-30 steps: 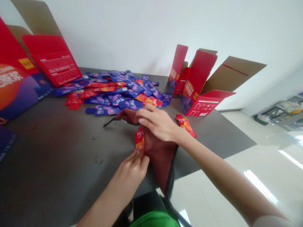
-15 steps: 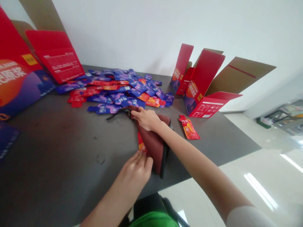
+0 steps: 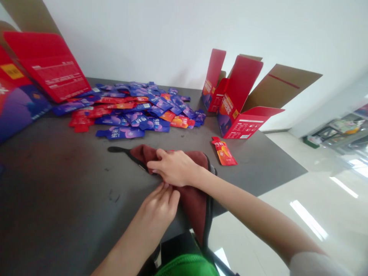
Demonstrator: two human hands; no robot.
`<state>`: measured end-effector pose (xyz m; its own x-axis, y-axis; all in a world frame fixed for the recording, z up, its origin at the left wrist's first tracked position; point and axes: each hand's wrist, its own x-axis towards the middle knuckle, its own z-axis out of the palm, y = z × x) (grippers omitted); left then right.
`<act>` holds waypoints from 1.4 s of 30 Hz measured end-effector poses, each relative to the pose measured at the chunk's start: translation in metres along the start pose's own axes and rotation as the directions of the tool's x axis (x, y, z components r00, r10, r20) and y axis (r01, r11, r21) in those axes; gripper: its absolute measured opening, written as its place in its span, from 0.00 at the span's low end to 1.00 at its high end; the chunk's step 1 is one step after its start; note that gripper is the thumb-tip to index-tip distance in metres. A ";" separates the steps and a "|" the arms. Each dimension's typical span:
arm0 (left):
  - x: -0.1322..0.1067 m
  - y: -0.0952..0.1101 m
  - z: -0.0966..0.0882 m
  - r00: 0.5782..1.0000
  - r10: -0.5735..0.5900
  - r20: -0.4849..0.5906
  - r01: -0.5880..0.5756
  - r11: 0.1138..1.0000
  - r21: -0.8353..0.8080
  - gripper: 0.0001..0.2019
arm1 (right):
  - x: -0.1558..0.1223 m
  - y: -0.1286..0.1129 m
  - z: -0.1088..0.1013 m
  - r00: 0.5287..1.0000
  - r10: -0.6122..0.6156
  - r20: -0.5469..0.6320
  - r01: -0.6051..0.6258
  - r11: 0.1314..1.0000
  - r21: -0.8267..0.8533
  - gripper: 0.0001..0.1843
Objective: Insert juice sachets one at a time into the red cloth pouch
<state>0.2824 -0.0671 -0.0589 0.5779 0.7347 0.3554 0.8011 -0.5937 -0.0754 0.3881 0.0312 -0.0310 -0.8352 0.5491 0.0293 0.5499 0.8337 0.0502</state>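
Note:
A brown cloth (image 3: 195, 214) with black edging lies crumpled over the table's front part, one corner hanging past the edge. My right hand (image 3: 175, 166) is closed on the cloth and presses it down, thumb and fingers bunching the fabric. Just below it, my left hand (image 3: 159, 205) is closed in a pinch, with its fingertips against the right hand and the cloth. A sliver of red sachet (image 3: 171, 151) shows above my right knuckles; the rest of it is hidden by hand and cloth. Another red-orange sachet (image 3: 224, 151) lies flat to the right.
A pile of purple and red sachets (image 3: 138, 119) spreads along the back of the grey table (image 3: 71, 184). Two open red boxes (image 3: 244, 122) stand at the back right. A larger open box (image 3: 25, 96) is at the left. The table's right edge borders a tiled floor (image 3: 273, 222).
My right hand has moved down towards the left hand, dragging and spreading the cloth. The red sachet that showed at my left fingertips is now mostly covered. The view has shifted slightly.

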 end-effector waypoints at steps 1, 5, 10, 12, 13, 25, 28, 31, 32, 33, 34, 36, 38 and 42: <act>0.000 0.000 0.000 1.000 0.007 -0.024 -0.007 1.000 0.004 0.14 | 0.008 0.004 0.005 1.000 0.019 -0.007 -0.019 1.000 -0.006 0.15; 0.000 -0.001 -0.001 1.000 -0.005 -0.004 0.005 0.999 -0.043 0.14 | 0.040 0.028 0.014 0.986 0.164 -0.002 -0.164 0.986 -0.009 0.18; 0.003 0.000 -0.007 0.984 -0.064 0.169 0.083 0.990 -0.111 0.14 | 0.041 0.043 -0.005 0.970 0.235 -0.062 -0.231 0.971 0.060 0.19; 0.003 0.001 -0.008 0.979 -0.081 0.185 0.106 0.986 -0.132 0.14 | 0.023 0.036 -0.017 0.974 0.173 -0.143 -0.156 0.980 0.120 0.18; 0.003 0.001 -0.008 0.979 -0.086 0.184 0.112 0.984 -0.137 0.14 | 0.012 0.030 -0.021 0.978 0.132 -0.159 -0.111 0.984 0.136 0.18; 0.000 -0.001 -0.001 0.996 0.009 -0.085 -0.013 0.999 -0.037 0.15 | 0.021 0.018 0.013 0.999 0.028 -0.034 -0.028 1.000 -0.001 0.17; 0.002 -0.001 -0.001 0.999 -0.017 -0.041 0.014 0.998 -0.066 0.14 | 0.044 0.036 0.017 0.992 0.126 -0.024 -0.126 0.992 -0.002 0.18; 0.001 0.000 -0.002 0.996 -0.055 0.067 0.062 0.991 -0.120 0.13 | 0.048 0.045 0.006 0.979 0.195 -0.053 -0.193 0.980 0.040 0.18; 0.001 0.000 -0.003 0.992 -0.065 0.107 0.080 0.987 -0.139 0.13 | 0.044 0.045 -0.002 0.975 0.200 -0.094 -0.195 0.979 0.064 0.18; 0.001 0.001 -0.004 0.987 -0.075 0.140 0.097 0.983 -0.154 0.13 | 0.037 0.043 -0.011 0.971 0.194 -0.142 -0.182 0.979 0.090 0.18; 0.001 0.001 -0.005 0.983 -0.083 0.166 0.111 0.980 -0.166 0.13 | 0.029 0.039 -0.020 0.966 0.178 -0.189 -0.159 0.981 0.112 0.18; 0.001 0.001 -0.006 0.978 -0.092 0.186 0.126 0.976 -0.178 0.14 | 0.009 0.028 -0.034 0.967 0.125 -0.221 -0.096 0.986 0.135 0.17; 0.001 0.001 -0.005 0.983 -0.092 0.157 0.119 0.978 -0.171 0.14 | -0.007 0.014 -0.038 0.987 0.045 -0.153 -0.027 0.992 0.120 0.16; 0.000 0.001 0.000 0.997 -0.062 0.038 0.066 0.991 -0.116 0.14 | -0.014 -0.001 -0.016 0.999 -0.028 0.022 0.027 0.998 0.049 0.15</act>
<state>0.2830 -0.0673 -0.0591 0.5323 0.7822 0.3238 0.8144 -0.5776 0.0566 0.3995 0.0220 -0.0160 -0.8502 0.5264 0.0058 0.5264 0.8502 0.0016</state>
